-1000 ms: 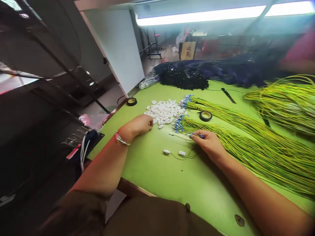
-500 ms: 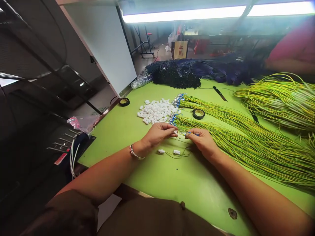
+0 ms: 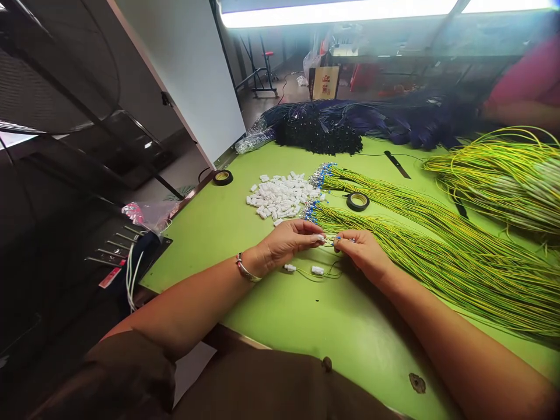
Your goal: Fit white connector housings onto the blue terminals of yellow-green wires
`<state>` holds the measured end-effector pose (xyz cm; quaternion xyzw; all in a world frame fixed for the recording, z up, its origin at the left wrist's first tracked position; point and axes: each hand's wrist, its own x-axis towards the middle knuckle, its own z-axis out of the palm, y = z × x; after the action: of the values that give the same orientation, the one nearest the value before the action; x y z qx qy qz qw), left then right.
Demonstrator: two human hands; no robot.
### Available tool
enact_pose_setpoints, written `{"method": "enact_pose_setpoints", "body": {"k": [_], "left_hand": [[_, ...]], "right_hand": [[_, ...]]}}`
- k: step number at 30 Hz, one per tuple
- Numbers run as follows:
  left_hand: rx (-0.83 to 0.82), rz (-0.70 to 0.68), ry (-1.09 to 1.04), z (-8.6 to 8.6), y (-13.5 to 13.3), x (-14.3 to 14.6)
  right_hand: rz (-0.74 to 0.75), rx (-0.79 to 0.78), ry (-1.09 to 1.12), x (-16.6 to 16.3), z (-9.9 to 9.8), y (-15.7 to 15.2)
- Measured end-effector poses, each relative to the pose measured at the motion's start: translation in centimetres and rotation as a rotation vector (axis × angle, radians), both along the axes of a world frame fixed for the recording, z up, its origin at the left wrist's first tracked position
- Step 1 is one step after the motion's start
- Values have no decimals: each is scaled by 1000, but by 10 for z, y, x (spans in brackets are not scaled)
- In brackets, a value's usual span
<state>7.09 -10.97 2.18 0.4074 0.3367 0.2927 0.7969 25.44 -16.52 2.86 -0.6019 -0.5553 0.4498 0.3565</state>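
My left hand [image 3: 294, 240] is closed in a pinch on a small white connector housing [image 3: 321, 238]. Close to its right, my right hand [image 3: 359, 249] pinches yellow-green wires with blue-sleeved metal terminals [image 3: 338, 238]. The short gap between the hands is bridged by thin wire; whether a terminal sits inside the housing I cannot tell. Below the hands, two white connectors [image 3: 317, 270] lie on the green table with a thin wire looping between them. Beyond my left hand is a pile of white connector housings [image 3: 284, 197]. Bundled yellow-green wires [image 3: 420, 233] stretch to the right, their blue terminals beside the pile.
Black tape rolls lie at the left edge [image 3: 223, 177] and among the wires [image 3: 357, 202]. A dark blade-like tool [image 3: 397, 164] rests farther back. Black connectors [image 3: 317, 137] with dark cables line the far side. A larger wire coil [image 3: 507, 175] is at right, near a person's pink sleeve [image 3: 527, 76].
My left hand has moved slightly right, bringing the white connector housing nearer the wire ends in my right hand. The whole view has shifted a little.
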Motion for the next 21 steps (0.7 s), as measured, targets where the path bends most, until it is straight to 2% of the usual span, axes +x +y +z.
{"method": "enact_pose_setpoints", "body": {"k": [6, 9, 13, 18, 21], "left_hand": [[42, -31, 20, -2, -1, 1], [132, -39, 31, -3, -5, 5], [263, 38, 14, -7, -9, 12], [158, 55, -19, -9, -9, 13], [171, 63, -32, -10, -7, 11]], "right_hand": [[-10, -17, 7, 0, 1, -1], [-7, -30, 4, -1, 3, -1], [-5, -47, 29, 1, 3, 0], [70, -82, 96, 6, 2, -2], [37, -95, 141, 6, 1, -2]]}}
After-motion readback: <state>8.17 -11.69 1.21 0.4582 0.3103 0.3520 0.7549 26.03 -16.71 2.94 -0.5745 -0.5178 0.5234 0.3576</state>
